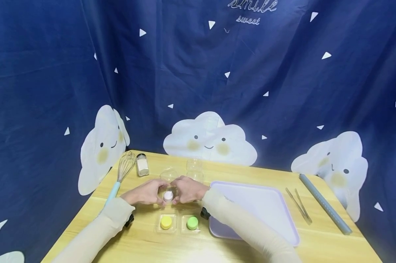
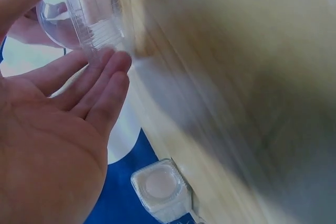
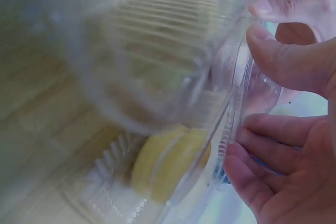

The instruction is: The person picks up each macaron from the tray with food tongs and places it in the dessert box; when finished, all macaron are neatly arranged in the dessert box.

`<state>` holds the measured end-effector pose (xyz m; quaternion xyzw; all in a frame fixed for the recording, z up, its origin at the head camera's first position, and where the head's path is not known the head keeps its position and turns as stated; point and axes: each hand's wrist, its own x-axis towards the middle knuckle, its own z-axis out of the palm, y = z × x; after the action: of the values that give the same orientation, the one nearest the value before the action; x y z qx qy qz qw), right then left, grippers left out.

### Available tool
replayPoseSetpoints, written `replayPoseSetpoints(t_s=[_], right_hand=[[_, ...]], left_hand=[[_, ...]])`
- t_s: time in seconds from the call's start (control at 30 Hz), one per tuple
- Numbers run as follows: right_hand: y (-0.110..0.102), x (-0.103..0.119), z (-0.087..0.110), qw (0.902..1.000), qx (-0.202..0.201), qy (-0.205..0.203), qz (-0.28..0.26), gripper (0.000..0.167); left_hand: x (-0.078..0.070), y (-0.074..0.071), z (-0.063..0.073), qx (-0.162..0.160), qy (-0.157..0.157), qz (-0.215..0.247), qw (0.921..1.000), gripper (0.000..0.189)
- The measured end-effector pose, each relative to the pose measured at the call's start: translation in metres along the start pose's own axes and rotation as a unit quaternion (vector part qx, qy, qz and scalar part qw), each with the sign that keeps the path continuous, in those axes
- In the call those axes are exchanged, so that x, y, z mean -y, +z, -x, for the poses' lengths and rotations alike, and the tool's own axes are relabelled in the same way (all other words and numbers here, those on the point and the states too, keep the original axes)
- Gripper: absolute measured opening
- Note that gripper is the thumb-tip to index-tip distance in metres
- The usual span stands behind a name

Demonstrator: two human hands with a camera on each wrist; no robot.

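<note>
Currently, on the wood table [image 1: 145, 237] w/ a lilac tray [image 1: 270, 208] at R, L hand [image 1: 148, 192] & R hand [image 1: 188, 189] grip 1 clear plastic box [image 2: 94, 14] btwn them, white disc [image 1: 168, 196] inside, just past 1 yellow disc [image 1: 166, 222] & 1 green disc [image 1: 192, 223].

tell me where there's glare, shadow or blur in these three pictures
Head view: glare whitens the table at bottom centre; left wrist view: soft shadow crosses it; right wrist view: the nearest clear plastic is blurred, the right hand sharper.

Whitish macaron [image 1: 168, 196], yellow macaron [image 1: 166, 222]
</note>
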<state>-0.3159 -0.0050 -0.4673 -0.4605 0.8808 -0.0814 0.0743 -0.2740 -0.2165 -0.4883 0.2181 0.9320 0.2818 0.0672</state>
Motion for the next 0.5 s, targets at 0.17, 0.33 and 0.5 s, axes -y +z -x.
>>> replayPoseSetpoints(t_s=[0.17, 0.33, 0.5], right_hand=[[0.0001, -0.0009, 0.0032, 0.9996, -0.011, 0.013, 0.023, 0.063], [0.0026, -0.0008, 0.0017, 0.9994, -0.015, 0.021, 0.024, 0.062], [0.0046, -0.001, 0.0024, 0.9991, -0.025, 0.022, 0.026, 0.063]], left_hand=[[0.0003, -0.0022, 0.0005, 0.002, -0.011, -0.013, 0.9999, 0.078], [0.0006, -0.0045, 0.0001, 0.006, -0.006, -0.018, 0.9998, 0.08], [-0.0004, -0.006, 0.0003, 0.008, -0.005, -0.017, 0.9998, 0.081]])
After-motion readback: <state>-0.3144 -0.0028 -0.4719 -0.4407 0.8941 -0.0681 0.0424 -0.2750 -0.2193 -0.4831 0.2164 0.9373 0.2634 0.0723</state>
